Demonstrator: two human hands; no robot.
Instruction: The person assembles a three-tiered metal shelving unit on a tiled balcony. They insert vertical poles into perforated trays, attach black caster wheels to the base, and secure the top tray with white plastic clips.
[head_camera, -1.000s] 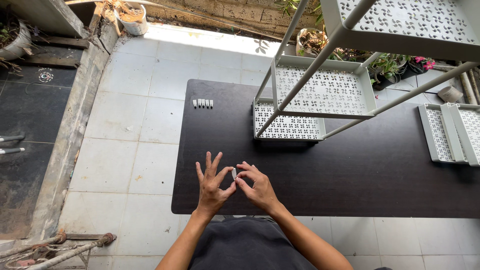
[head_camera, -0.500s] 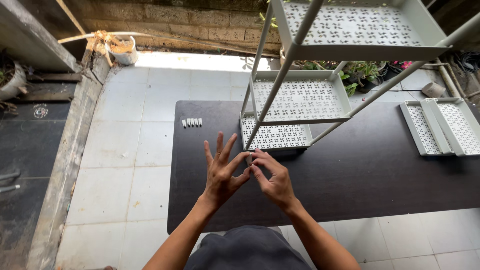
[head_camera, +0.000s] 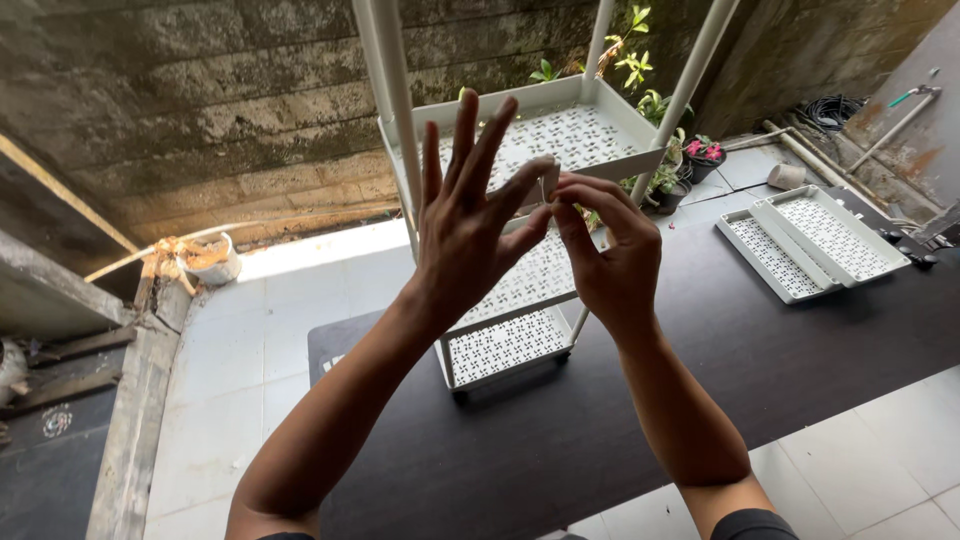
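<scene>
- Both hands are raised in the middle of the frame, in front of the white shelf rack (head_camera: 560, 150) that stands on the dark desk (head_camera: 800, 340).
- The left hand (head_camera: 465, 215) is spread wide, its four fingers fanned up toward the top of the frame. Only its thumb works, pressing against a small pale piece (head_camera: 549, 183) at centre frame.
- The right hand (head_camera: 610, 250) sits just right of it, fingers curled, thumb and forefinger pinched on the same small piece from the right side.
- So the grip is shared: the left thumb and the right fingertips meet on the piece, with the hands touching there. What the piece is I cannot tell; it is small, and a thin line seems to hang from it.
- The piece lies at the upper tips of both hands, between them, its long axis roughly upright. The right hand has the fuller hold on it; the left only steadies it.
- Directly behind the piece is the rack's perforated upper tray, with a white upright post (head_camera: 395, 110) to the left of the hands and more to the right.
- Two loose perforated trays (head_camera: 810, 240) lie flat on the desk at the right of the frame, well apart from the hands.
- Potted plants (head_camera: 700, 155) stand beyond the desk's far edge, by the stained wall (head_camera: 200, 110).
</scene>
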